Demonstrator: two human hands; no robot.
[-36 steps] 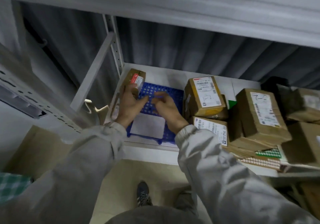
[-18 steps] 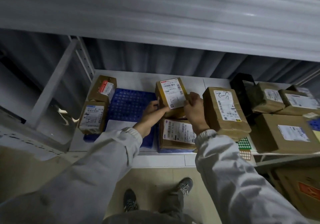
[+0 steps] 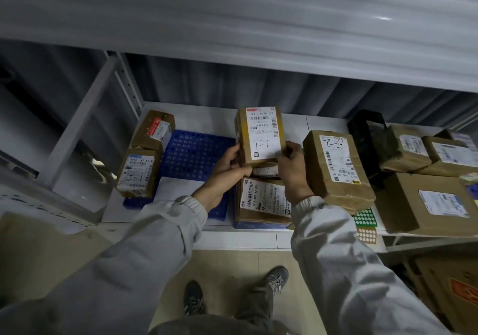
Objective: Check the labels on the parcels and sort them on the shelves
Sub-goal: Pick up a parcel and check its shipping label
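My left hand (image 3: 227, 171) and right hand (image 3: 292, 169) grip the parcel marked 1-1 (image 3: 260, 134) above the white shelf (image 3: 207, 117); blue perforated mat (image 3: 194, 151) left of it, corrugated grey wall (image 3: 232, 86) behind.

White shelf (image 3: 212, 120) bears blue mats (image 3: 194, 151); brown parcels (image 3: 424, 200); perhaps paper.

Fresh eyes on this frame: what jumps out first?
Both hands, the left hand and the right hand, hold a brown parcel at mid-shelf, its white label marked "1-1" facing up. Right of it lies a bigger box marked "5-2". A blue perforated tray lies on the left of the shelf.
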